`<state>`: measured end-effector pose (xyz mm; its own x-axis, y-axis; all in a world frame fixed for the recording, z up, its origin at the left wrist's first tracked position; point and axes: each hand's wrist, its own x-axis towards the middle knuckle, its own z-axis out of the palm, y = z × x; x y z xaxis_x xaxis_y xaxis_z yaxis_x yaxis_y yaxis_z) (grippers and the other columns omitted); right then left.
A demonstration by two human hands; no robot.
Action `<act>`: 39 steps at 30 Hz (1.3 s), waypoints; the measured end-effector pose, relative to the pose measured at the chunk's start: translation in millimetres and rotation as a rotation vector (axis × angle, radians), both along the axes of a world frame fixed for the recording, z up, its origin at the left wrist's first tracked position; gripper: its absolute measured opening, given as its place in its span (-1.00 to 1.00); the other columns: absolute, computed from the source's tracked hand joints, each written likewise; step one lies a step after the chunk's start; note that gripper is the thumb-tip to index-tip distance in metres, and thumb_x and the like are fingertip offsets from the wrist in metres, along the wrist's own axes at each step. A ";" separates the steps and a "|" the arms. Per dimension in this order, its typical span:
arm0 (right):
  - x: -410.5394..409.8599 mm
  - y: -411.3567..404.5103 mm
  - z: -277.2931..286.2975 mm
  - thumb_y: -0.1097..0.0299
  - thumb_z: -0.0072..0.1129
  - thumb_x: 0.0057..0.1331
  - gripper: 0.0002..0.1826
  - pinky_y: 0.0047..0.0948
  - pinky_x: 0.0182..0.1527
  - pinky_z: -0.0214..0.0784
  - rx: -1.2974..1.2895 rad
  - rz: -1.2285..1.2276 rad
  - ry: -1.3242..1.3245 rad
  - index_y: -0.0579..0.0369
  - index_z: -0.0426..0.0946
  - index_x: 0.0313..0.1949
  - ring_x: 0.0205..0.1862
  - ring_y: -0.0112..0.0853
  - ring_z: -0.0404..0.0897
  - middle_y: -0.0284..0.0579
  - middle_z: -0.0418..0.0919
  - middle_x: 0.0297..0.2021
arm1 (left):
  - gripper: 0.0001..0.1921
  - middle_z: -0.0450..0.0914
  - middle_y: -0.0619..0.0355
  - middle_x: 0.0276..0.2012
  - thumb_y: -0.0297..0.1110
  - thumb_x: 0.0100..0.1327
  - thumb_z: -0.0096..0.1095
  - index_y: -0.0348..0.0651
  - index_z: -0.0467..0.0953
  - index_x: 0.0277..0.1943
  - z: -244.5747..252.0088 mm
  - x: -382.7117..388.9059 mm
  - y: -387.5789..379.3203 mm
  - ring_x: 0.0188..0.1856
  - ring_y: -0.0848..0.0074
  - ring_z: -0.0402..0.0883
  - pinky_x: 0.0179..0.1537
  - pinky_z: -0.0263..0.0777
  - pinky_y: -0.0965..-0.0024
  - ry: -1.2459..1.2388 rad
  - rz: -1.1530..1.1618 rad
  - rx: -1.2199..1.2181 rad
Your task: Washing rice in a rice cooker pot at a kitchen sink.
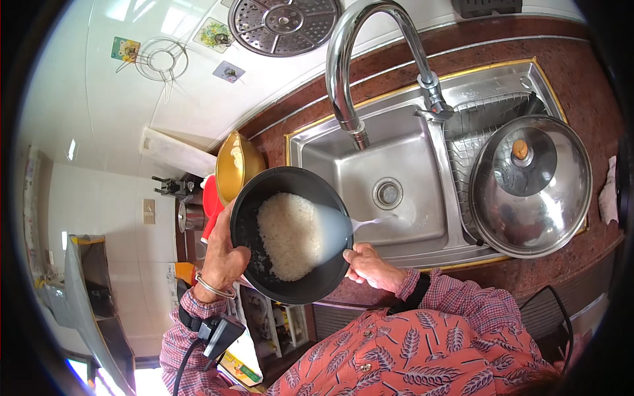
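A black inner pot [257, 282], like that of a rice cooker, is tilted over the near left edge of the sink. White rice [287, 237] covers its bottom, and cloudy water [337, 230] has gathered at the right side. A thin stream of that water pours over the rim into the stainless steel sink basin [416, 198]. My left hand [225, 252] grips the pot's left rim, thumb on the inside. On the lower right rim my right hand [369, 265] holds on, thumb uppermost. The fingers beneath the pot are partly hidden.
Above the basin arches a chrome faucet [339, 74]. A large steel lid [535, 208] with a wooden knob leans on the drying rack [460, 143] at the right. Left of the sink stand a golden bowl [252, 163] and a red plastic utensil [212, 198]. A perforated steamer plate [285, 20] hangs behind.
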<state>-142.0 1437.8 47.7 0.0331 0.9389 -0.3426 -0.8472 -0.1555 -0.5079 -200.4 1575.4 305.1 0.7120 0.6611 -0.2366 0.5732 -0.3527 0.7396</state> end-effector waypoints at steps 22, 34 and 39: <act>-6.9 1.0 -10.1 0.12 -0.08 0.31 -0.61 -0.60 -0.81 0.09 0.051 -0.014 -0.054 0.22 0.22 -0.47 -0.81 -0.53 0.31 -0.13 0.39 -0.75 | -0.14 0.33 0.04 0.10 -0.84 -0.35 -0.25 -0.30 0.14 0.23 0.3 0.2 -4.2 0.20 0.40 0.26 0.20 0.08 0.47 0.009 -0.050 0.044; -4.8 -2.6 -2.6 0.14 -0.09 0.33 -0.65 -0.60 -0.80 0.10 0.050 0.001 -0.017 0.12 0.18 -0.50 -0.81 -0.55 0.30 -0.16 0.36 -0.76 | -0.15 0.31 0.01 0.10 -0.83 -0.36 -0.26 -0.32 0.16 0.22 -0.1 -0.8 -5.8 0.22 0.37 0.23 0.21 0.05 0.45 0.029 -0.100 0.127; -3.9 -2.8 2.7 0.32 -0.22 0.37 -0.72 -0.67 -0.78 -0.01 -0.001 0.024 -0.026 0.10 0.24 -0.51 -0.75 -0.64 0.20 -0.28 0.29 -0.72 | -0.15 0.31 -0.01 0.10 -0.82 -0.37 -0.25 -0.32 0.16 0.21 0.8 0.1 -7.6 0.22 0.34 0.22 0.22 0.03 0.43 0.027 -0.128 0.150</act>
